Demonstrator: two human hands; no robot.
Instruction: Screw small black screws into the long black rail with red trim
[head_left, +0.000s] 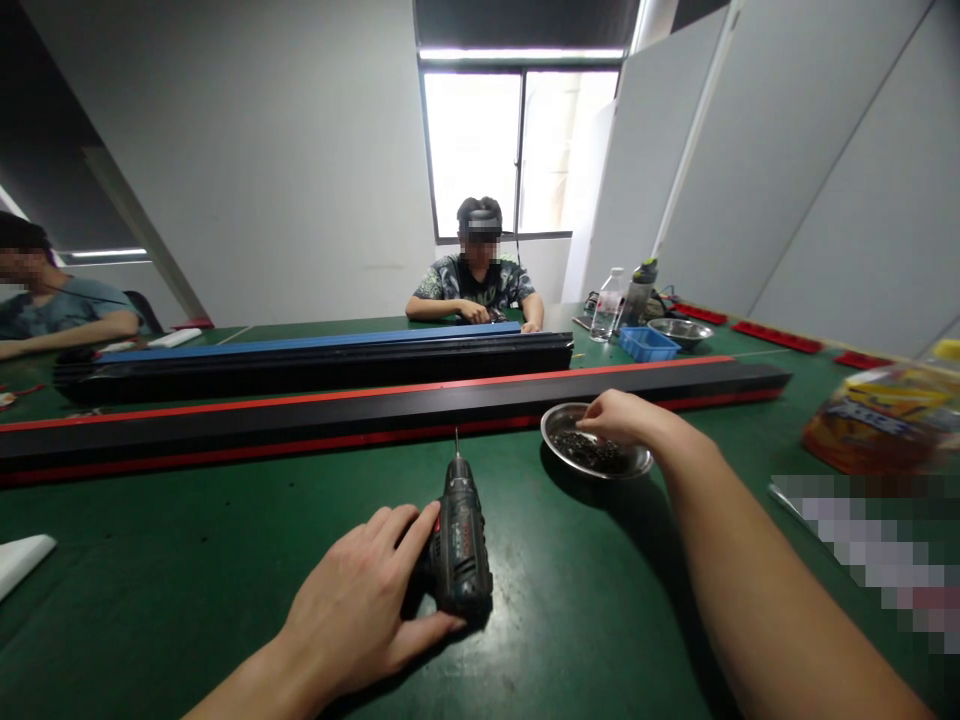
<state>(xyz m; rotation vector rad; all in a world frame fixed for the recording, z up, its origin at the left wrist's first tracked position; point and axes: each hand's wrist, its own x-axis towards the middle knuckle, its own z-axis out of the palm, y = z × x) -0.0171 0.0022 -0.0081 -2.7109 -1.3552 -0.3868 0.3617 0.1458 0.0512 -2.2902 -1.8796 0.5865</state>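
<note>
My left hand (367, 590) is wrapped round the handle of a dark cordless drill (463, 545), which lies on its side on the green table. The drill's thin bit points away from me, toward a long black bar with red edges (360, 412). My right hand (619, 418) reaches into a round metal bowl (551, 455) of small dark pieces that look like screws (589, 450). Its fingers are pinched together down among them, and their tips are partly hidden. The bowl stands close to the near side of the bar.
Behind the bar lies a stack of long black and blue bars (315, 362). A co-worker (480, 285) sits across the table, another person (67, 300) at far left. A blue basket (649, 345), second metal bowl (682, 332), water bottle (606, 308) and orange-yellow bag (877, 420) are on the right.
</note>
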